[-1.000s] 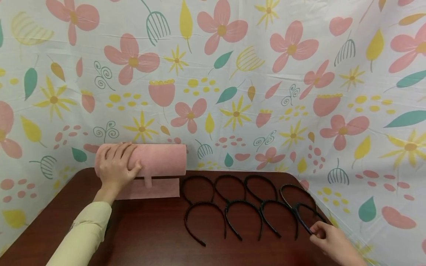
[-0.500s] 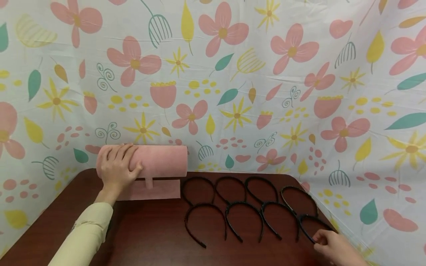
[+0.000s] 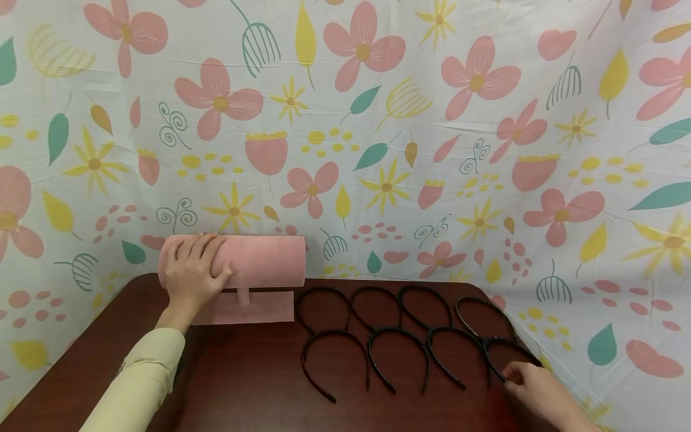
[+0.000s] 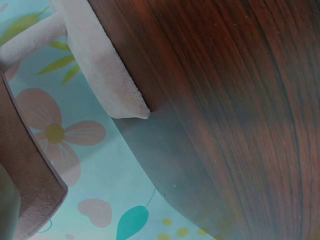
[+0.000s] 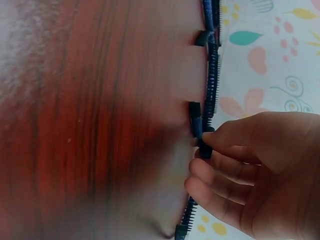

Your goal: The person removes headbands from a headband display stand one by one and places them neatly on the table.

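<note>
In the head view, my left hand (image 3: 191, 273) grips the left end of a pink plush headband stand (image 3: 267, 261), fingers curved over its roll. The stand's base (image 4: 105, 75) shows in the left wrist view, where the left hand itself can hardly be made out. At the table's right side, my right hand (image 3: 540, 390) pinches one end of a dark headband (image 3: 495, 367) that lies at the right end of the front row. Close up, the thumb (image 5: 230, 137) presses on the dark headband end (image 5: 195, 120); the forefinger is mostly hidden behind it.
Several more dark headbands lie in two rows, such as one in front (image 3: 398, 330) and one behind (image 3: 324, 289). The brown wooden table (image 3: 243, 372) meets a flower-printed cloth (image 3: 378, 120) at its back and right edges.
The right hand has shifted its headband a little toward the front right, then slightly back toward the rear. The left hand stays on the stand. The head view has moved slightly.
</note>
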Demonstrator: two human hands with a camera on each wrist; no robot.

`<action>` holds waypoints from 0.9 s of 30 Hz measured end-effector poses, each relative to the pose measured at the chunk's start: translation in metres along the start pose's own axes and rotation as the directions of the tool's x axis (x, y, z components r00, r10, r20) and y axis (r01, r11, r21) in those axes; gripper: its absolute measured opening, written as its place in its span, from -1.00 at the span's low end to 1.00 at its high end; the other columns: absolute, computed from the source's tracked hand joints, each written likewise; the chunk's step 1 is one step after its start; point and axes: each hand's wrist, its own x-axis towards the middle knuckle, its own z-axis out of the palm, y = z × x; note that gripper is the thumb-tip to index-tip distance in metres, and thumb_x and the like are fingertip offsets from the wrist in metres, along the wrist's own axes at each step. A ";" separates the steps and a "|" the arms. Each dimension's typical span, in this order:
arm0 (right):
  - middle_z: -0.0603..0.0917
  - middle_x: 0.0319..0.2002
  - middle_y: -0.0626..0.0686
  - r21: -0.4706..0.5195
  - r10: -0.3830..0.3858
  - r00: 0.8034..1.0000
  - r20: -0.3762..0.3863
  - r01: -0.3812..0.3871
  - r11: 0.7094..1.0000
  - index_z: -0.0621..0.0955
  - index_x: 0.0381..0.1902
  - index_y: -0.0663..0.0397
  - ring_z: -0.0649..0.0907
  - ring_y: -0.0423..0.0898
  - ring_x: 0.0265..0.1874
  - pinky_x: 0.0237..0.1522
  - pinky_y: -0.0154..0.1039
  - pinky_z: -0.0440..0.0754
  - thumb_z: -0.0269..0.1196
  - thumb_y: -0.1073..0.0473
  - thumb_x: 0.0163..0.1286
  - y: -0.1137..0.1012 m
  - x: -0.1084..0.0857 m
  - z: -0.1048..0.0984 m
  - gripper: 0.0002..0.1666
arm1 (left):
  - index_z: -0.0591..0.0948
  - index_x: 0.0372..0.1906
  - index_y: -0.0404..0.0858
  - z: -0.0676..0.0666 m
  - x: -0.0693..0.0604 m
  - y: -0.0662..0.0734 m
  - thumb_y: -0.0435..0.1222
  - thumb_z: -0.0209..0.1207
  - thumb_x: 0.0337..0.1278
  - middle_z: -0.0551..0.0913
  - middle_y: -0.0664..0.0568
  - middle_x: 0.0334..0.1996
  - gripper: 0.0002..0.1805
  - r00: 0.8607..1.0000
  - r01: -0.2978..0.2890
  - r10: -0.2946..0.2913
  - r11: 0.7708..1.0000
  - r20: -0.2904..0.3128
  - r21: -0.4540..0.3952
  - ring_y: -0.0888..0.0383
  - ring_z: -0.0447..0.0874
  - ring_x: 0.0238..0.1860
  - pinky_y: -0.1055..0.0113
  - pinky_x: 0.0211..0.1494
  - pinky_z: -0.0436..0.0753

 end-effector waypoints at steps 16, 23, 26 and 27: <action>0.73 -0.30 0.04 -0.005 -0.022 0.999 -0.036 0.022 1.000 0.66 -0.21 0.23 0.63 -0.13 -0.40 -0.38 -0.14 0.57 0.29 0.27 0.25 0.012 0.008 -0.004 -0.83 | 0.70 0.01 -0.24 0.000 0.000 0.001 0.07 0.00 0.03 0.72 -0.13 -0.01 -0.41 1.000 -0.007 0.007 1.000 0.004 0.009 -0.18 0.62 0.03 -0.12 0.24 0.41; 0.73 -0.24 0.09 -0.028 0.031 0.998 0.060 -0.030 0.999 0.64 -0.16 0.26 0.69 -0.03 -0.30 -0.30 -0.04 0.63 0.28 0.19 0.29 0.014 0.004 -0.010 -0.75 | 0.70 0.00 -0.23 0.000 0.001 0.001 0.06 0.01 0.01 0.72 -0.12 -0.01 -0.41 1.000 -0.002 0.002 1.000 -0.008 0.001 -0.18 0.63 0.03 -0.12 0.24 0.42; 0.73 -0.23 0.09 -0.031 0.056 0.995 0.082 -0.053 0.998 0.62 -0.15 0.27 0.70 0.04 -0.25 -0.27 0.00 0.65 0.29 0.16 0.30 0.015 0.005 -0.011 -0.72 | 0.71 0.00 -0.23 0.000 0.002 -0.001 0.07 0.00 0.02 0.72 -0.12 -0.02 -0.41 1.000 -0.015 0.015 1.000 -0.010 0.011 -0.18 0.63 0.02 -0.12 0.22 0.42; 0.72 -0.23 0.08 -0.035 0.057 0.995 0.082 -0.054 0.998 0.62 -0.15 0.27 0.70 0.04 -0.25 -0.27 0.01 0.65 0.30 0.15 0.30 0.016 0.006 -0.010 -0.72 | 0.71 0.00 -0.23 -0.001 0.002 -0.001 0.07 0.00 0.02 0.73 -0.12 -0.02 -0.41 1.000 -0.015 0.015 1.000 -0.016 0.014 -0.18 0.64 0.02 -0.12 0.22 0.43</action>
